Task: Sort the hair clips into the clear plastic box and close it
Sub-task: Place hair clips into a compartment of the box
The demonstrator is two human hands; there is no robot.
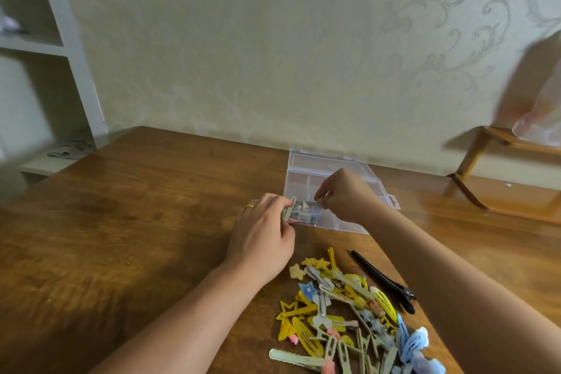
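The clear plastic box lies open on the wooden table, its lid folded back toward the wall. My left hand grips a few hair clips at the box's near left corner. My right hand hovers over the box's near compartments with fingertips pinched together; what it holds is too small to tell. A few clips lie in the near left compartment. A pile of hair clips, mostly yellow with some blue, beige and pink, lies on the table in front of me.
A long black clip lies at the right of the pile, beside my right forearm. A small wooden shelf stand sits at the table's far right by the wall. White shelving stands to the left.
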